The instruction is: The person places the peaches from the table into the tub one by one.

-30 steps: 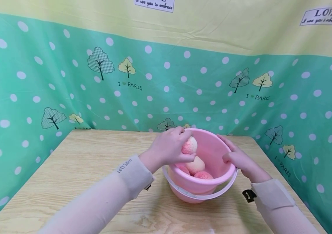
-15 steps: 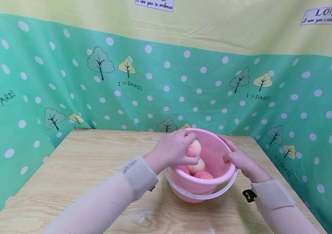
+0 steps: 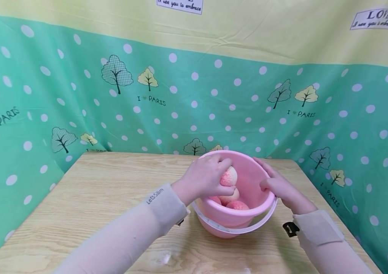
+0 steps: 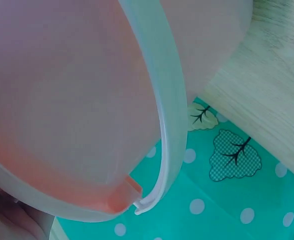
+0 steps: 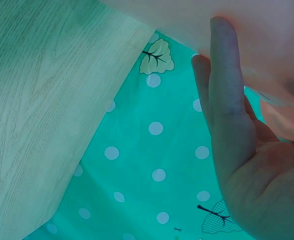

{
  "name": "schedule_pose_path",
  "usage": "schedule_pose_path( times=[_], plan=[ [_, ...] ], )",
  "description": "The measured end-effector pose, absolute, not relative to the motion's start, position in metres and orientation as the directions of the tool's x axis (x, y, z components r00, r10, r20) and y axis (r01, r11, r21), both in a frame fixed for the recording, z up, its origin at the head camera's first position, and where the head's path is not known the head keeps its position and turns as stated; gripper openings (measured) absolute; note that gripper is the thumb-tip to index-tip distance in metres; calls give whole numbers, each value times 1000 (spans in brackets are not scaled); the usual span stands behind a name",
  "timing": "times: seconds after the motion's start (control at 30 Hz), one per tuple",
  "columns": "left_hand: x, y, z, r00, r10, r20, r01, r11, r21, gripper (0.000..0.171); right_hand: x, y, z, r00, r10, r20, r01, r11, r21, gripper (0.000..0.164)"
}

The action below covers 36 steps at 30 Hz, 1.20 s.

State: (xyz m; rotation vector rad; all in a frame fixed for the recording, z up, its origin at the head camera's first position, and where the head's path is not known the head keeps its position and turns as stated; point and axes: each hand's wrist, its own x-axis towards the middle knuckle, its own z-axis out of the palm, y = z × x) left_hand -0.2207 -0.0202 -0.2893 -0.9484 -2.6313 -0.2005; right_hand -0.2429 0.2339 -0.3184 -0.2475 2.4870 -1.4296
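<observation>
A pink bucket [image 3: 226, 217] stands on the table in the head view. My left hand [image 3: 202, 177] reaches over its left rim and grips a pink-and-cream peach [image 3: 229, 176] between thumb and fingers, inside the mouth. Below it lie a paler peach [image 3: 231, 196] and a redder peach [image 3: 237, 205]; part of another shows beside them. On the right, my right hand [image 3: 279, 186] holds the rim, thumb inside and fingers along the outer wall. The right wrist view shows those fingers [image 5: 224, 70] against the bucket. In the left wrist view, the bucket wall [image 4: 72, 100] hides the held peach.
The bucket's white handle [image 3: 229, 230] hangs down at the front. A wooden table [image 3: 129, 182] extends left of the bucket. Green and yellow printed cloth [image 3: 180, 114] surrounds the table at the back and both sides.
My left hand has moved right and slightly down into the bucket with the peach, covering more of the pale peach below. The right hand and the bucket stay in place.
</observation>
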Motion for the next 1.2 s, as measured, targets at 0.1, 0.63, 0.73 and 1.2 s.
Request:
schedule_pose_path(
  times=[0.1,0.63,0.73,1.2],
  plan=[
    [-221,-20,-290,-726,591,351,635,772,14,48,-243,233,-319,-950,-281,-138,-21,497,-867,93],
    [-225,-20,-291,-717,589,372,636,772,3,44,-243,232,-318,-951,-279,-132,-28,503,-864,93],
    [-226,-21,-291,-718,586,376,633,775,0,41,-243,232,-318,-952,-276,-134,-24,503,-864,93],
    [-229,-23,-295,-759,531,377,585,811,35,57,-242,231,-317,-952,-276,-134,-18,487,-873,94]
  ],
)
